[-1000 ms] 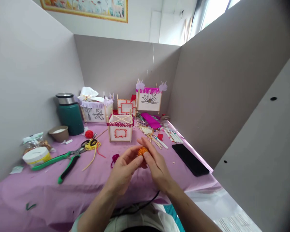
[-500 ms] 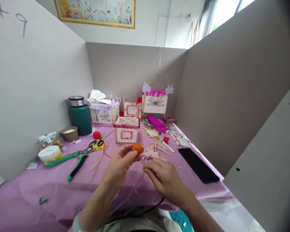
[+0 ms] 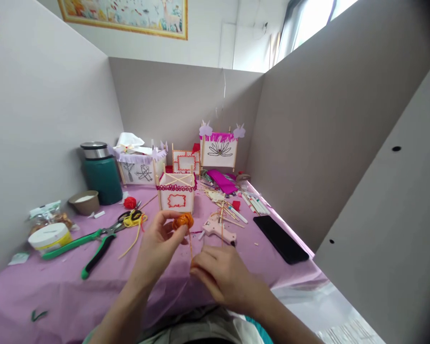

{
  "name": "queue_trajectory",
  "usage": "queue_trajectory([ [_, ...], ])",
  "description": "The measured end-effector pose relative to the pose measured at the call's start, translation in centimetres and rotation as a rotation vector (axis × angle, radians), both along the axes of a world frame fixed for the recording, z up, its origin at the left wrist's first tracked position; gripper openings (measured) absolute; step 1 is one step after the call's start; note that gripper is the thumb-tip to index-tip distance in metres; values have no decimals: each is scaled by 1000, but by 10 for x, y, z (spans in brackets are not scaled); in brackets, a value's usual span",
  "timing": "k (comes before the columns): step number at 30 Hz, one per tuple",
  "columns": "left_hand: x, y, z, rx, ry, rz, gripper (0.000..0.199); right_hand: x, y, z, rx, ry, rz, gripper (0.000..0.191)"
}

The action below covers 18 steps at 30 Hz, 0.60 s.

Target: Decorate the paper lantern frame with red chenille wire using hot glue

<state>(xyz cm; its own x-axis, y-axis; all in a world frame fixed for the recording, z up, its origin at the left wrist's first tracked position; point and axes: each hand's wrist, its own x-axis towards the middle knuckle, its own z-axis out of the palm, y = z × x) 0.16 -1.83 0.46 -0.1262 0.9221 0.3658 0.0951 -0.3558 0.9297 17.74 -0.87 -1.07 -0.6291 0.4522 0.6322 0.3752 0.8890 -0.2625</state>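
An orange yarn ball [image 3: 183, 221] is pinched between the thumb and fingers of my left hand [image 3: 162, 246]. From the ball an orange strand [image 3: 191, 242] runs down to my right hand [image 3: 225, 274], whose fingers are closed on it. Just beyond my right hand lies a pink glue gun [image 3: 219, 230], with more orange strand trailing over it. A small white box [image 3: 177, 198] with stick edges and dark red looped trim stands behind the yarn ball.
Green-handled pliers [image 3: 103, 236], yellow yarn [image 3: 133, 220], a white-lidded jar [image 3: 50, 237] and a teal bottle [image 3: 102, 174] are at the left. Markers [image 3: 255, 203] and a black phone [image 3: 281, 239] lie right. Decorated boxes [image 3: 141, 169] stand behind; grey panels [image 3: 186, 95] enclose the table.
The view has shifted to the right. My right hand has drawn lower from the yarn ball, showing a longer strand between the hands, and the glue gun is less covered.
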Motion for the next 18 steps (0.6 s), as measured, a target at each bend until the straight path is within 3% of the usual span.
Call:
queue_trajectory([
  [2, 3, -3, -2, 48, 213, -43, 12, 4, -4, 3, -60, 117, -12, 20],
  [4, 6, -10, -2, 75, 310, -273, 7, 8, -3, 6, -125, 248, -100, 21],
  [5, 7, -15, -1, 65, 252, -362, 9, 9, -3, 5, -128, 279, -142, 23],
  [6, 7, -18, 0, 58, 144, -365, 13, 9, -4, 4, -127, 248, -155, 27],
  [8, 4, -22, 2, 82, -5, -225, 17, 6, -12, 1, -68, 103, -98, 30],
  [10, 1, -23, 2, 119, 72, -87, 20, 5, -21, 1, 30, -43, -8, 30],
  [12, 1, -26, 1, 126, 291, -149, 16, 6, -25, 6, 20, 33, -3, 27],
  [13, 2, -30, 0, 129, 372, -254, 15, 8, -26, 9, -20, 111, -24, 26],
  [15, 4, -38, 1, 131, 348, -424, 16, 10, -25, 11, -69, 212, -111, 29],
  [16, 4, -41, 1, 149, 245, -407, 15, 10, -26, 9, -52, 205, -138, 30],
  [18, 4, -44, 3, 148, 70, -213, 18, 9, -31, 4, -7, 83, -92, 32],
])
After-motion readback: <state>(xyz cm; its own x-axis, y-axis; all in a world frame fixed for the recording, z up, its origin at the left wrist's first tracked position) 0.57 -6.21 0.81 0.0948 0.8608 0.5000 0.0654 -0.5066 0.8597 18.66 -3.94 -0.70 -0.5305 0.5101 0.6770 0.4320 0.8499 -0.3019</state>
